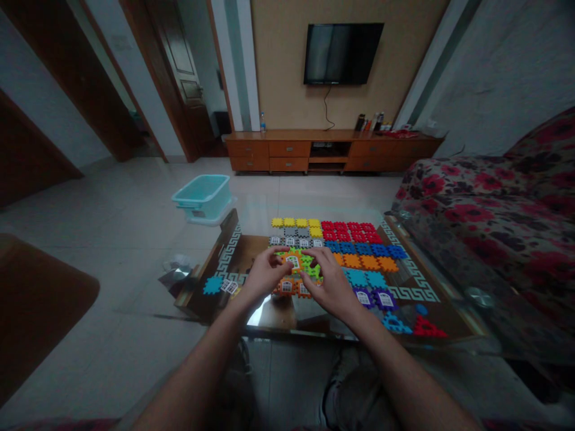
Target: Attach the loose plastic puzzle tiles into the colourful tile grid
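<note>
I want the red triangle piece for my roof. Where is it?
The red triangle lies at the near right corner of the glass table, right of the blue piece and well to the right of the right hand.

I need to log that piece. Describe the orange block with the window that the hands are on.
The orange block is a small plastic-looking square tile with toothed, interlocking edges and a white arched window panel on its face. It sits at table height over the glass table, against green tiles. The left hand and right hand pinch it from either side with their fingers; its underside is hidden.
</note>
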